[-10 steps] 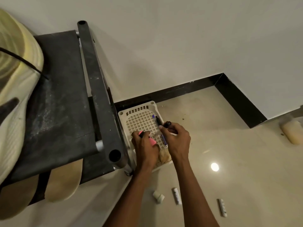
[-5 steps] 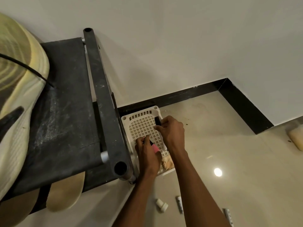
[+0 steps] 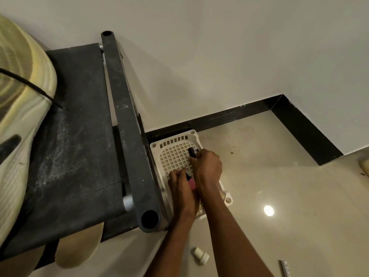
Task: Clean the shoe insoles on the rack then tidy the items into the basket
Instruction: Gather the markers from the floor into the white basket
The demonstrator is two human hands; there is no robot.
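A white lattice basket point(image 3: 174, 139) stands on the floor beside the dark shoe rack point(image 3: 79, 136). Both of my hands are inside it. My left hand point(image 3: 180, 184) grips a pink marker point(image 3: 192, 183) with a black cap. My right hand point(image 3: 207, 168) grips a dark pen point(image 3: 192, 152) with a blue tip, held low over the basket's grid floor. A pale insole point(image 3: 79, 248) pokes out from the rack's lower shelf. A cream shoe point(image 3: 18, 116) lies on the rack's top shelf at the left.
On the tiled floor near me lie a small white cap point(image 3: 201, 255) and a white tube point(image 3: 285, 267) at the bottom edge. A black skirting point(image 3: 299, 120) lines the wall corner. A pale object point(image 3: 364, 163) shows at the right edge.
Both hands have gone deeper into the basket with the marker and the pen. The view has shifted, so the floor items sit lower in the frame.
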